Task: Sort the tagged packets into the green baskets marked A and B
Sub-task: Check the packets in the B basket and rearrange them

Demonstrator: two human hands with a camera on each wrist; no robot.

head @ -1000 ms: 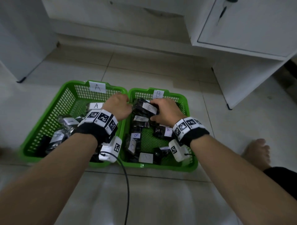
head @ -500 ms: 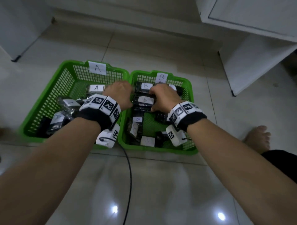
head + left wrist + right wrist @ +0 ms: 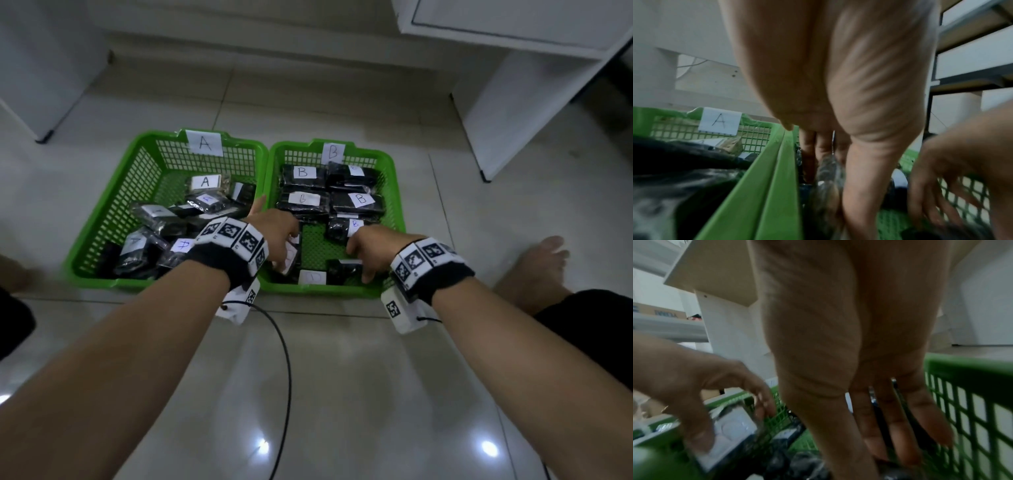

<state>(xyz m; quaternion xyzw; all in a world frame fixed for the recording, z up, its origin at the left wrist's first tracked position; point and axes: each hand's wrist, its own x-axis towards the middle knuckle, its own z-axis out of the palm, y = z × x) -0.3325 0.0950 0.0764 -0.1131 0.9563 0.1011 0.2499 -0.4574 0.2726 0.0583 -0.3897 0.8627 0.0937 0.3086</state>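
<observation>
Both hands are lowered inside basket B [image 3: 399, 219], bare mesh left between them. The left hand [image 3: 279, 236] pinches a near packet [image 3: 291, 255]; the right hand [image 3: 373, 251] is spread, fingers straight, over another packet [image 3: 342, 270]. Beyond, B-tagged packets [image 3: 303, 173] are stacked; basket A [image 3: 102, 236] lies left.

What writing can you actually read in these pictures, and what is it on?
"A": paper sign on the left basket.
"B": paper sign on the right basket.
"A": packet tag.
"B": packet tags.
Other tags, box print: too blurred to read.
</observation>
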